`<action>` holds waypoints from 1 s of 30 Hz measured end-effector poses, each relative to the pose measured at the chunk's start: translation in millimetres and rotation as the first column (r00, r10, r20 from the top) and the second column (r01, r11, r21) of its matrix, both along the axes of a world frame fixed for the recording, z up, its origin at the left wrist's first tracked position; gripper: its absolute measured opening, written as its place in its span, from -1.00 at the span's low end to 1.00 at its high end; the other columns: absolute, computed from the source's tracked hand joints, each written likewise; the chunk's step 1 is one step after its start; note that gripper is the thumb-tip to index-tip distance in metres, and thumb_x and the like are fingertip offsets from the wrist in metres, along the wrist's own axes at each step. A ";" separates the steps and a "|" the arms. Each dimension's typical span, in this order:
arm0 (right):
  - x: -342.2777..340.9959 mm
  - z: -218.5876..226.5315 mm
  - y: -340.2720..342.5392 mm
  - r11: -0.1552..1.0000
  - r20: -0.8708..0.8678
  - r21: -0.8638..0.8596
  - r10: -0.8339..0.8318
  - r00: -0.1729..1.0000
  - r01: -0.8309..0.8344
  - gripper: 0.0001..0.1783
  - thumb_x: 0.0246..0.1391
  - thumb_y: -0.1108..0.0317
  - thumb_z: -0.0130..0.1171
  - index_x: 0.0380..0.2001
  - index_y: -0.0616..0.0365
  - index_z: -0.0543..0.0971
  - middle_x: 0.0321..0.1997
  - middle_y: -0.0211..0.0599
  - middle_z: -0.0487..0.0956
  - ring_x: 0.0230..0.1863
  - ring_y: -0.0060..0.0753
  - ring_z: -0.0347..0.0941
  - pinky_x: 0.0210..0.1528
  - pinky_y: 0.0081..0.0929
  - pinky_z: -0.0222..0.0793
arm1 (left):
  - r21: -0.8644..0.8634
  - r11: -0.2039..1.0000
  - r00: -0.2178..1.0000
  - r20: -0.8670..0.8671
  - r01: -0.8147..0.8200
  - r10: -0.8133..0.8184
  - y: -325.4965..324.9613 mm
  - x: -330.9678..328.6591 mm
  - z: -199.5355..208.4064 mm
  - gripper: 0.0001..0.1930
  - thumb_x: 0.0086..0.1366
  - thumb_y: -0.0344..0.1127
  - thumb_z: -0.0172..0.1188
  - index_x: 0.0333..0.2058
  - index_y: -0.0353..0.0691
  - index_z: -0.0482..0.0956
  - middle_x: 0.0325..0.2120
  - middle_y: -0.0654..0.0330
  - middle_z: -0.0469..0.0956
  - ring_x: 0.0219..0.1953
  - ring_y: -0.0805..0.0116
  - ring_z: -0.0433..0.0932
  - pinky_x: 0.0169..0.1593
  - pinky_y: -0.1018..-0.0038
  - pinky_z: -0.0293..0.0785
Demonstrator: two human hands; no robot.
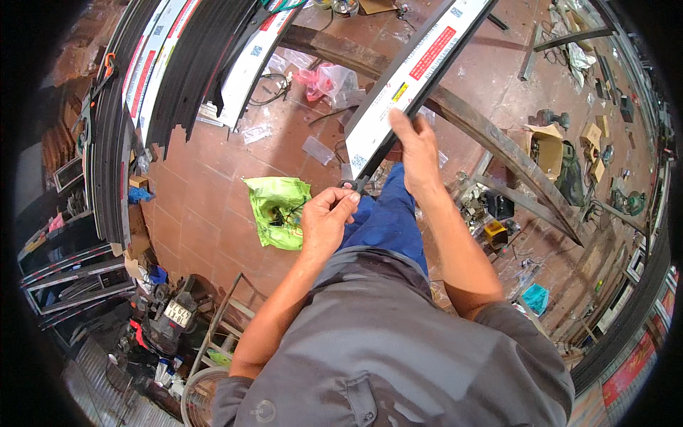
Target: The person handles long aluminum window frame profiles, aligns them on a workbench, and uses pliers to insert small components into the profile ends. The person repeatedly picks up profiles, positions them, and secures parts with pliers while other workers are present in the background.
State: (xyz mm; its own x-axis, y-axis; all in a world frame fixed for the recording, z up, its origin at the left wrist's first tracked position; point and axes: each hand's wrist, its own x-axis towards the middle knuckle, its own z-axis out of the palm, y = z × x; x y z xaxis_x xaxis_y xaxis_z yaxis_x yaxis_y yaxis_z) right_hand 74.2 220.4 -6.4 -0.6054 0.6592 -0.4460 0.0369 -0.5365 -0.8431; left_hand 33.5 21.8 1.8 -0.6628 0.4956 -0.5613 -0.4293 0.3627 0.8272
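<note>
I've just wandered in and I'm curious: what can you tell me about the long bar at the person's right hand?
The long bar has a white face with red and yellow printed patches and square codes, and dark sides; metal or plastic, I can't tell. It slants from before the thighs up to the right, past the picture's top edge, crossing above a brown beam. The right hand grips it near its lower end, where the left hand pinches a small dark piece.

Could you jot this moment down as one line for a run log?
left hand: pinching black part at near end of bar | right hand: gripping bar by edge | nearby: green bag on floor
</note>
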 end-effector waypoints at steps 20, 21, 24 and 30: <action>43.0 21.6 -26.3 0.561 0.428 0.733 0.059 0.902 -0.384 -0.46 0.10 -0.15 0.41 -0.41 0.17 0.56 -0.39 -0.10 0.66 -0.30 0.05 0.61 -0.19 -0.07 0.44 | 0.113 0.993 0.989 0.149 -0.034 0.017 10.6 -1.4 2.5 -0.79 0.41 -0.28 0.29 -0.18 -0.35 0.63 -0.44 0.24 0.64 -0.49 0.51 0.58 -0.40 0.54 0.52; 50.6 25.8 -33.7 0.299 0.470 0.848 -0.043 0.882 -0.437 -0.55 0.05 -0.07 0.45 -0.31 0.09 0.59 -0.16 -0.19 0.65 -0.07 -0.06 0.57 0.05 -0.05 0.34 | 0.122 0.992 0.995 0.100 -0.011 -0.001 13.1 -0.1 3.7 -0.80 0.41 -0.29 0.29 -0.22 -0.35 0.62 -0.46 0.24 0.63 -0.50 0.51 0.57 -0.41 0.54 0.50; 41.4 39.2 -13.1 0.086 0.509 0.861 -0.113 0.853 -0.502 -0.45 0.12 0.08 0.34 0.11 0.14 0.57 0.34 0.00 0.43 0.38 0.10 0.29 0.31 0.12 0.12 | 0.027 1.000 1.000 0.000 0.008 -0.008 23.2 -1.3 4.5 -0.80 0.38 -0.32 0.30 -0.35 -0.35 0.59 -0.54 0.23 0.60 -0.52 0.52 0.56 -0.42 0.53 0.46; -1.9 30.1 121.2 0.066 0.623 0.768 -0.301 0.722 -0.636 -0.24 0.19 0.15 0.18 0.39 0.32 0.37 0.56 0.14 0.21 0.56 0.18 0.09 0.47 0.28 -0.08 | -0.022 0.998 0.998 -0.003 -0.061 0.061 38.5 -1.9 17.3 -0.77 0.32 -0.36 0.32 -0.48 -0.37 0.57 -0.59 0.16 0.62 -0.53 0.44 0.57 -0.40 0.49 0.46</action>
State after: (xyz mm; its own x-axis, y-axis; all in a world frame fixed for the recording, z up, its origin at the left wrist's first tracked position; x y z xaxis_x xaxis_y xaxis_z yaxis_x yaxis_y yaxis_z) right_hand 72.4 341.5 23.7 -0.7350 0.6498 0.1936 0.5977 0.7557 -0.2677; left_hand 31.7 60.3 19.1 -0.6928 0.4418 -0.5700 -0.4493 0.3537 0.8203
